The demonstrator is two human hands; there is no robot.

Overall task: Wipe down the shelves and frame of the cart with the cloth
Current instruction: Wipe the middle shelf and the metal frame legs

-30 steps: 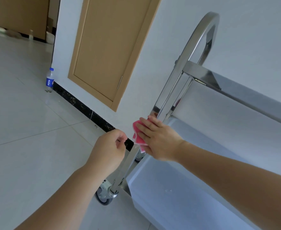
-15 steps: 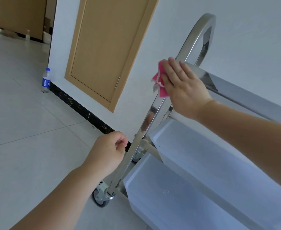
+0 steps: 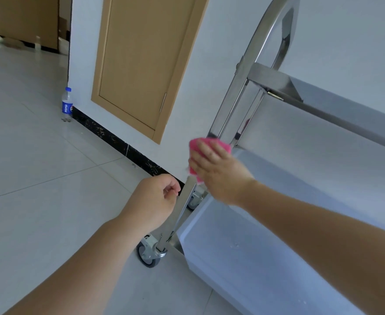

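Fingers (image 3: 206, 151) of the right hand (image 3: 218, 171) are lying flat, pressing the pink cloth (image 3: 212, 142) onto the cart's front upright post (image 3: 229, 105) mid-height. Left hand (image 3: 151, 201) is hanging loosely curled, holding nothing. Judging progress: frame wipe underway, lower shelf (image 3: 243, 258) looking speckled, not done yet.

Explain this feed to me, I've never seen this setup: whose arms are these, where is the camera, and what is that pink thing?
There is no robot here. The arms belong to a person, and the single camera sits on their head, looking forward and down. The right hand presses a pink cloth against the slanted steel post of a cart, wiping its frame; the fingers lie fairly straight over the cloth. The left hand hovers beside the post lower down, loosely curled, holding nothing. The cart has steel shelves and a caster on a tiled floor. Behind stand a wall, a wooden door and a plastic bottle on the floor.
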